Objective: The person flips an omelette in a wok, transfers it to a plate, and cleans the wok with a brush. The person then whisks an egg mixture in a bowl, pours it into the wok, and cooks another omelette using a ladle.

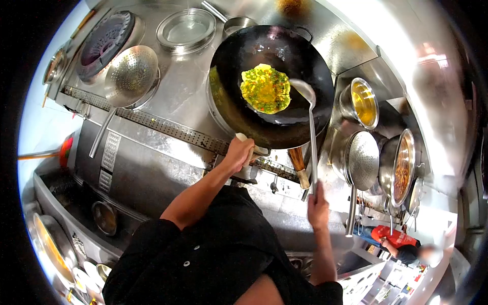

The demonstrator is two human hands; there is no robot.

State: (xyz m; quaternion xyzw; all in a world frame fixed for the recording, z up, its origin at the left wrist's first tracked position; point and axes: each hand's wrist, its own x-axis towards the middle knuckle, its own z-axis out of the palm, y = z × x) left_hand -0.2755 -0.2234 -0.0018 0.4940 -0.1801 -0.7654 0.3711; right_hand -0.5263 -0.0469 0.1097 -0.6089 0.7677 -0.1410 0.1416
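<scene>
A large black wok [229,101] sits on the stove in front of me. In it lies a round yellow omelette [265,89] flecked with green and orange bits. My left hand [239,153] is closed around the wok's near handle, with a folded pale cloth [247,157] in its grip. My right hand [318,209] is wrapped round the long handle of a metal ladle [312,137]. The ladle's bowl [303,91] is inside the wok, at the omelette's right edge. Most of the wok handle is hidden by the hand and cloth.
A perforated strainer [131,76] rests left of the wok, near a second burner [105,43]. A bamboo brush [299,168] leans below the wok. To the right stand a bowl of yellow liquid [364,104] and another strainer [364,161]. A person in red [394,237] is farther off.
</scene>
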